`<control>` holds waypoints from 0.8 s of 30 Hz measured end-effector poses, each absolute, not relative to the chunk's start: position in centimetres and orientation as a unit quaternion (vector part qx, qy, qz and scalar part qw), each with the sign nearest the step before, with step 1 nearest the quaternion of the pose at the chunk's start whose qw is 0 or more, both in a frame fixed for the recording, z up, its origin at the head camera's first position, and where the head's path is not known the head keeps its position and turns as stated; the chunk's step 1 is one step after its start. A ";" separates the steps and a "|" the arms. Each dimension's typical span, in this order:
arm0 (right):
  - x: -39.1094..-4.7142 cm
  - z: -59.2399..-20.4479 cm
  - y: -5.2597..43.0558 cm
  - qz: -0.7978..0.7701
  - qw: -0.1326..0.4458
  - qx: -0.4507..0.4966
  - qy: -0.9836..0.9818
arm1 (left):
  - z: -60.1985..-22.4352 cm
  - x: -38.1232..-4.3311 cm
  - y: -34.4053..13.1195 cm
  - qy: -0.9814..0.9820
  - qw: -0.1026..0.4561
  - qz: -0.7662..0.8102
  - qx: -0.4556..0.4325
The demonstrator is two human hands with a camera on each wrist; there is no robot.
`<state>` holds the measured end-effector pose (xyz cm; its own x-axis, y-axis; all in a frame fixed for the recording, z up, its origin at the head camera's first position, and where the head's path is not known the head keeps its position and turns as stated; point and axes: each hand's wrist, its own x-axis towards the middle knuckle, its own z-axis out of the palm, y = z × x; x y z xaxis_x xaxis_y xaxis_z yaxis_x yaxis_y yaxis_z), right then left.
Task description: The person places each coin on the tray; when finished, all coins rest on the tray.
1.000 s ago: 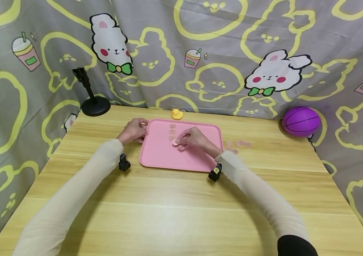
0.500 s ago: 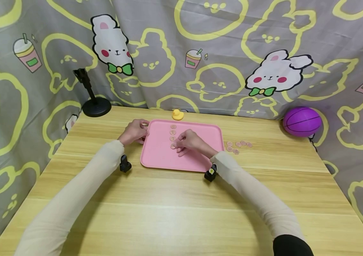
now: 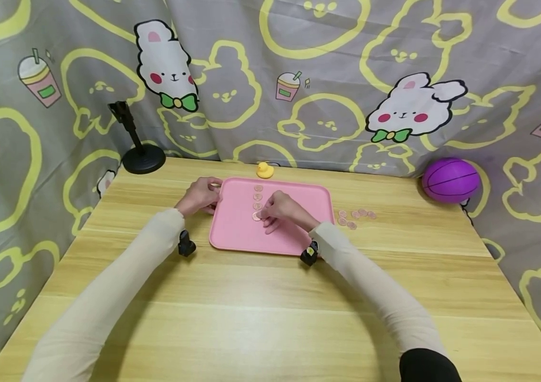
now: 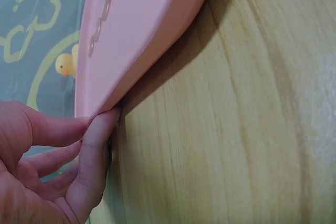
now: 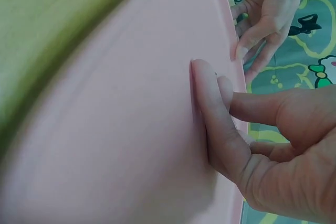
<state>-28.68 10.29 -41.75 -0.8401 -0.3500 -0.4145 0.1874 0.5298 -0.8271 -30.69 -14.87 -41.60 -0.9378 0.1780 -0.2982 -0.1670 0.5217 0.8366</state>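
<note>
A shallow pink tray (image 3: pixel 237 233) lies on the wooden table. My left hand (image 3: pixel 201 194) grips its left rim; in the left wrist view, thumb and fingers (image 4: pixel 100 135) pinch that edge. Over the tray, my right hand (image 3: pixel 280 209) has its fingertips on a copper-coloured coin (image 3: pixel 256 216), the nearest in a short column of coins. The farthest coin (image 3: pixel 258 188) in the column lies by the back rim. In the right wrist view the right hand (image 5: pixel 262 145) hides most of the coin. Loose coins (image 3: pixel 352 225) lie on the table right of the tray.
Behind the tray sits a yellow rubber duck (image 3: pixel 264 170). A black stand (image 3: pixel 142 159) occupies the back left corner, and a purple ball (image 3: pixel 450 180) the back right. A patterned grey curtain (image 3: pixel 246 122) surrounds the table (image 3: pixel 251 313) at the back and sides.
My right hand brought the coin slightly nearer and left, into line with the column, then shifted it a little. The right forearm drifted left. My left hand stays on the rim.
</note>
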 end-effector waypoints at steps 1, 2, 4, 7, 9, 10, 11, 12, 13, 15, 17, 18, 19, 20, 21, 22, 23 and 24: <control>-28.7 -41.7 10.4 -0.482 0.280 -0.049 0.829 | -41.6 -30.7 -14.9 0.853 0.178 0.490 0.003; -28.8 -41.8 10.4 -0.482 0.282 -0.049 0.828 | -41.6 -30.7 -14.8 0.852 0.180 0.491 0.003; -28.9 -41.8 10.5 -0.483 0.285 -0.047 0.827 | -41.6 -30.6 -14.8 0.850 0.182 0.494 0.004; -29.0 -41.7 10.4 -0.485 0.290 -0.041 0.824 | -41.6 -30.6 -14.8 0.849 0.182 0.495 0.004; -29.1 -41.8 10.4 -0.485 0.294 -0.040 0.823 | -41.6 -30.7 -14.9 0.851 0.180 0.493 0.003; -29.0 -41.7 10.4 -0.483 0.293 -0.040 0.824 | -41.5 -30.7 -14.9 0.852 0.179 0.492 0.003; -29.1 -41.7 10.4 -0.481 0.292 -0.040 0.825 | -41.5 -30.7 -14.9 0.853 0.179 0.491 0.004; -29.1 -41.7 10.4 -0.480 0.291 -0.041 0.827 | -41.5 -30.7 -14.9 0.853 0.179 0.490 0.004; -29.1 -41.7 10.4 -0.478 0.289 -0.043 0.828 | -41.5 -30.7 -14.8 0.854 0.179 0.489 0.005; -29.1 -41.7 10.4 -0.473 0.283 -0.048 0.833 | -41.4 -30.7 -14.8 0.854 0.180 0.488 0.006; -29.1 -41.7 10.5 -0.471 0.277 -0.057 0.836 | -41.3 -30.7 -14.7 0.854 0.181 0.488 0.006; -29.0 -41.7 10.5 -0.471 0.275 -0.060 0.836 | -41.3 -30.6 -14.7 0.854 0.181 0.487 0.006; -29.0 -41.8 10.5 -0.469 0.273 -0.061 0.838 | -41.2 -30.6 -14.7 0.854 0.179 0.489 0.003; -29.0 -41.8 10.6 -0.469 0.273 -0.062 0.838 | -41.3 -30.6 -14.7 0.853 0.179 0.489 0.003; -29.0 -41.8 10.6 -0.468 0.272 -0.062 0.838 | -41.3 -30.6 -14.7 0.853 0.180 0.490 0.003; -29.1 -41.9 10.6 -0.469 0.272 -0.062 0.838 | -41.3 -30.6 -14.8 0.852 0.181 0.492 0.004; -29.1 -41.9 10.6 -0.470 0.273 -0.061 0.837 | -41.3 -30.5 -14.8 0.851 0.182 0.493 0.004; -29.1 -42.0 10.6 -0.472 0.276 -0.057 0.835 | -41.3 -30.5 -14.9 0.849 0.182 0.495 0.003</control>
